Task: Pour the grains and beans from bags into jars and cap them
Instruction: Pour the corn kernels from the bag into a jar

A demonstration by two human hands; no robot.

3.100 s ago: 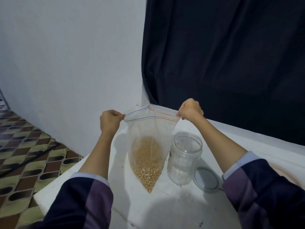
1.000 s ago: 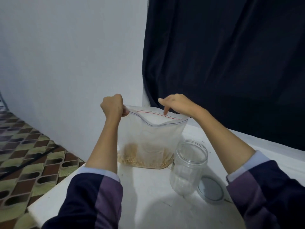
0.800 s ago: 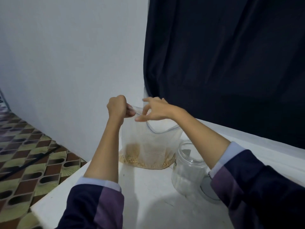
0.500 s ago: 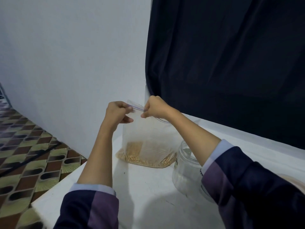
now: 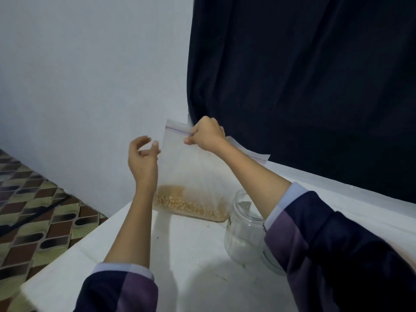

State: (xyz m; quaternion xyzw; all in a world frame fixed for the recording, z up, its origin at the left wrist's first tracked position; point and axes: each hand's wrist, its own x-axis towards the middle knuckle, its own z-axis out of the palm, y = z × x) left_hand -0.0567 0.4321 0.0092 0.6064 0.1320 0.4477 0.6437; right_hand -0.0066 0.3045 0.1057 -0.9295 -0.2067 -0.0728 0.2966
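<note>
Pinching the zip strip of the bag (image 5: 191, 167) with our right hand (image 5: 207, 136), we stand it on the table (image 5: 180, 255) beside the empty jar (image 5: 243, 235). Our left hand (image 5: 143, 158) hangs loose-fingered at the bag's left edge, gripping nothing. Grains (image 5: 189, 203) lie along the bottom.

surface: white counter (image 5: 184, 255) | on it: clear plastic zip bag of yellow grains (image 5: 191, 203), bottom resting | clear empty plastic jar (image 5: 243, 239) upright just right of bag

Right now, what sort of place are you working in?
Likely a room in a home, set up for recording: a patterned tile floor, a plain white wall, and a dark curtain hung behind the white table.
</note>
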